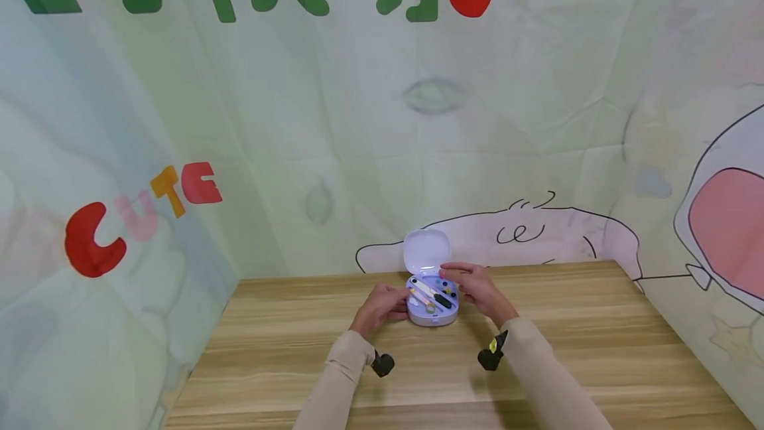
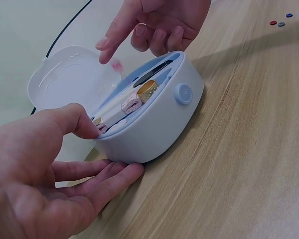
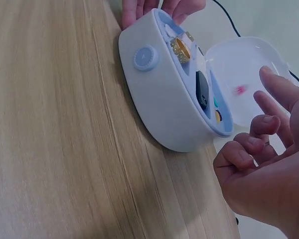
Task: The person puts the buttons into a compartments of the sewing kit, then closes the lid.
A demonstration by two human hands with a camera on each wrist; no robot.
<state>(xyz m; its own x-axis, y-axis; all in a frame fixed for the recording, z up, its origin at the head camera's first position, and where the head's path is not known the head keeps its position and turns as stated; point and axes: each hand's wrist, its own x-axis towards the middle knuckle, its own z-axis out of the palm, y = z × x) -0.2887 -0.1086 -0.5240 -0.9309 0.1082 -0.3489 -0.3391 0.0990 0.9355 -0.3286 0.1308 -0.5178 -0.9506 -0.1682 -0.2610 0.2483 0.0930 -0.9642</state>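
A white sewing box [image 1: 432, 317] with a light-blue tray stands on the table, its lid [image 1: 426, 251] raised at the back. My left hand [image 2: 55, 164] grips the box's left side, thumb on the rim and fingers low against the wall. Over the box's right rear corner is my right hand [image 3: 274, 149], thumb and forefinger extended, other fingers loosely bent, holding nothing. A blurred pinkish-red speck [image 3: 240, 89] shows against the lid near those fingertips. The tray holds a gold thimble [image 2: 147, 90], a pink-and-white measuring tape [image 2: 132, 103] and a black-handled tool [image 3: 202, 89].
Three small buttons [image 2: 281, 24] lie on the wooden table [image 1: 286, 350] to the right of the box. Behind the table hangs a printed cloth backdrop [image 1: 334, 118], close to the raised lid.
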